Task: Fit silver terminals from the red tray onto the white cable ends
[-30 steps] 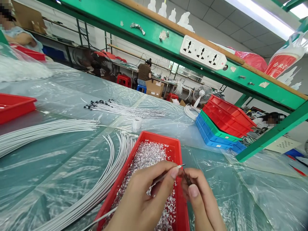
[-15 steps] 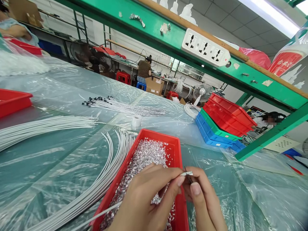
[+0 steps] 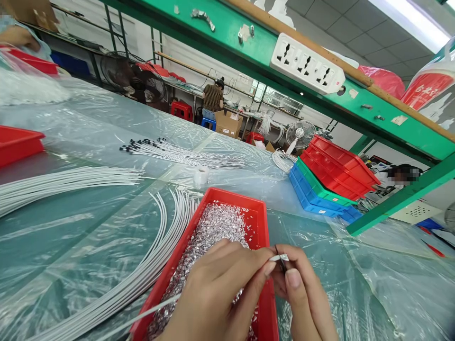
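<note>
My left hand [image 3: 216, 293] pinches the end of a thin white wire [image 3: 149, 315] between thumb and forefinger; the wire trails off to the lower left. My right hand [image 3: 302, 293] meets it fingertip to fingertip and holds a small dark piece [image 3: 282, 263] against the wire's tip. Both hands hover over the near end of a red tray [image 3: 259, 213] filled with several tiny shiny metal pieces [image 3: 213, 232].
Curved white wires [image 3: 156, 265] lie left of the tray, straight bundles [image 3: 64, 182] and black-tipped wires [image 3: 170, 154] farther back. A tape roll [image 3: 201, 175] sits behind the tray. Stacked red, green and blue trays [image 3: 327, 184] stand at the right. Other people work in the background.
The wire tip and dark piece have come together between my fingertips. My hands have shifted slightly lower in view as the camera tilted.
</note>
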Tool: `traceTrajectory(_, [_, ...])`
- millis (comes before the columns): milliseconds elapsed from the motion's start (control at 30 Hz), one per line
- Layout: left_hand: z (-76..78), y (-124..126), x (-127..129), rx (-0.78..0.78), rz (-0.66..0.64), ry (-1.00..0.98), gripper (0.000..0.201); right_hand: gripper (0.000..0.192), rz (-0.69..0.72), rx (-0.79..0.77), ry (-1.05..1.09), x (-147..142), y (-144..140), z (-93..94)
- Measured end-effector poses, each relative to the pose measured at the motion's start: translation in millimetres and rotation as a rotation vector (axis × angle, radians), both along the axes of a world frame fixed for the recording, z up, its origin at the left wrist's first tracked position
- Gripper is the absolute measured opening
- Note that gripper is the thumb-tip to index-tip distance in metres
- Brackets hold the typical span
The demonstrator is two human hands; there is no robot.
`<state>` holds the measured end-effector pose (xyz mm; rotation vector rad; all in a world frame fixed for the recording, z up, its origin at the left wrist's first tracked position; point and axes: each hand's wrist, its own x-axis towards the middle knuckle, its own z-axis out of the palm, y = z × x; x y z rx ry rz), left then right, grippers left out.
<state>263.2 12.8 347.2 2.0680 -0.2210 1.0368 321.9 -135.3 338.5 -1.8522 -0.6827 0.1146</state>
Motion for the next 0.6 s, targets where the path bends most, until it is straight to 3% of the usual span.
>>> traceTrajectory(233, [-4.8, 0.1, 4.4, 0.130, 0.051, -0.083, 0.020, 0.044, -0.018, -0.070, -0.042, 3.2, -6.6, 3.6])
traceTrajectory(400, [-14.4, -1.7, 5.7, 0.271, 0.164, -0.198, 0.021, 0.040, 0.090, 0.016, -0.035, 8.6, -1.5, 3.6])
traceTrajectory(600, [-16.0, -1.0, 4.0, 0.429, 0.187, -0.213, 0.025, 0.037, 0.104, 0.110, 0.031, 7.8, 4.5, 3.1])
